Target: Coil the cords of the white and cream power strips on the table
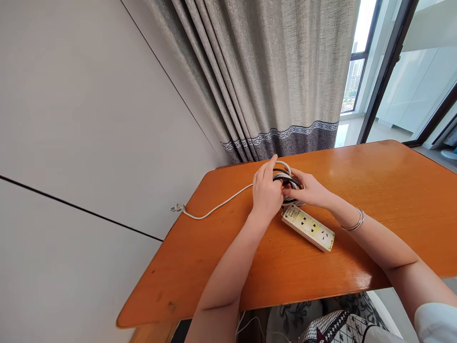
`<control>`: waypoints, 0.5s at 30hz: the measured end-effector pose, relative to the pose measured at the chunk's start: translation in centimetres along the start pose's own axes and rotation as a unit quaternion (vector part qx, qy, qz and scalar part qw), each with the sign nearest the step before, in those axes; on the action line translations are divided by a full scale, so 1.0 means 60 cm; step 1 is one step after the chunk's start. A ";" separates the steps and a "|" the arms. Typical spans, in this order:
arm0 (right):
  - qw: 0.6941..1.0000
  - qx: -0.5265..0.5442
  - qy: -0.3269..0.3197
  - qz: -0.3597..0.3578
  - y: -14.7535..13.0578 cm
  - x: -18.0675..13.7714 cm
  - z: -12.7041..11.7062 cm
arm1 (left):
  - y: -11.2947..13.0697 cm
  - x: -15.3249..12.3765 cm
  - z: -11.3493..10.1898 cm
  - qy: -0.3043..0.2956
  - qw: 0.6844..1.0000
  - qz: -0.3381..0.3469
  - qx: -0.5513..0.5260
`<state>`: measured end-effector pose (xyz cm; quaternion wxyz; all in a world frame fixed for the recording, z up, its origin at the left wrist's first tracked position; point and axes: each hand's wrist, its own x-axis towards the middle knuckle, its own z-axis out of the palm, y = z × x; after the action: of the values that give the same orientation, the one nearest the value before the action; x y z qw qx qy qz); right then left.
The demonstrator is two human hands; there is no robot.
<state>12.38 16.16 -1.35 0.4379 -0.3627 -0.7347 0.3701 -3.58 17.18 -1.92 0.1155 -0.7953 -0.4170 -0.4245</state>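
Observation:
A white power strip (303, 230) lies on the wooden table, its sockets facing up. Just beyond it is a coiled cable (284, 165), white loops with black strands among them. My left hand (264, 190) grips the coil from the left, with one finger pointing up. From the other side, my right hand (310, 191) has its thumb and fingers around the loops. The fingertips meet in the middle of the coil and are partly hidden. A white cord runs left from the coil to a plug (177, 208) at the table's left edge.
The orange-brown table (374, 200) has rounded corners. Along its left side stands a pale wall (89, 119). A grey curtain (285, 71) hangs behind the table, beside a glass door frame (387, 71) at the right. White cords (252, 321) hang below the front edge.

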 end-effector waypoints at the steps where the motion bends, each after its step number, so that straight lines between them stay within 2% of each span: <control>1: 1.000 -0.027 0.005 0.005 -0.003 0.000 -0.003 | 0.001 -0.001 0.002 -0.006 1.000 0.002 -0.002; 3: 0.992 -0.119 0.018 0.024 -0.009 0.001 -0.010 | 0.003 -0.003 0.007 -0.021 1.000 0.003 -0.011; 6: 0.952 -0.299 0.030 0.050 -0.018 0.000 -0.021 | 0.002 -0.007 0.017 -0.044 0.999 0.002 -0.027; 8: 0.933 -0.355 0.039 0.052 -0.021 -0.002 -0.025 | -0.003 -0.007 0.023 -0.054 0.998 0.009 -0.040; 12: 0.946 -0.314 0.083 0.019 -0.014 -0.004 -0.029 | -0.012 -0.003 0.022 -0.064 0.994 0.043 -0.080; 15: 0.977 -0.190 0.092 -0.016 -0.001 -0.002 -0.032 | -0.011 -0.001 0.014 -0.056 0.990 0.058 -0.114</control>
<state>14.15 16.45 -0.70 0.4324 -0.4604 -0.7537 0.1814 -3.59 18.03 -2.58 0.0248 -0.8488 -0.3247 -0.4165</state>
